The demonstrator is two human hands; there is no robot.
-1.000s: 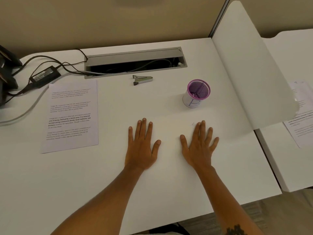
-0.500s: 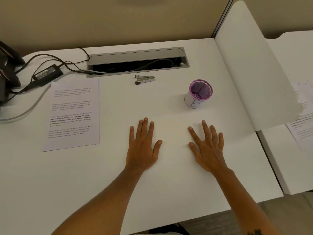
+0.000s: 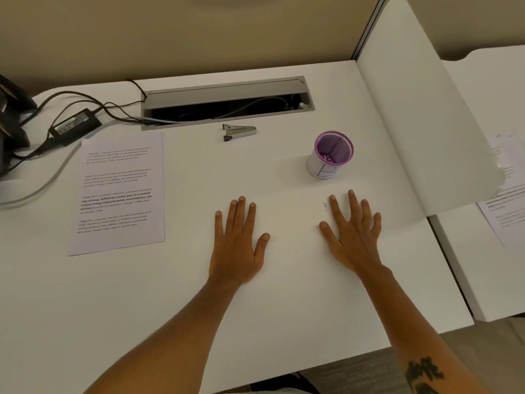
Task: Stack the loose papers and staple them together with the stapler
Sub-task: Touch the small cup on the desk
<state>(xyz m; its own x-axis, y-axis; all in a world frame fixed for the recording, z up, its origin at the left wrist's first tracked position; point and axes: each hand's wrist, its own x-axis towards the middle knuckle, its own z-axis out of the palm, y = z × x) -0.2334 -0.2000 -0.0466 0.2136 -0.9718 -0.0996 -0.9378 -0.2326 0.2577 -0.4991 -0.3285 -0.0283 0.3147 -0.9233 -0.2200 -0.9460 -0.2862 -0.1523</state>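
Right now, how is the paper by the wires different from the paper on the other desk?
The paper by the wires lies fully in view on the main desk, to the left of the left hand. The paper on the other desk sits past the white divider, which hides part of it, and it runs off the picture's edge. Both are white printed sheets lying flat, untouched.

The second paper is half hidden by the divider and cropped at the right edge. Its print can't be read, way too blurry.
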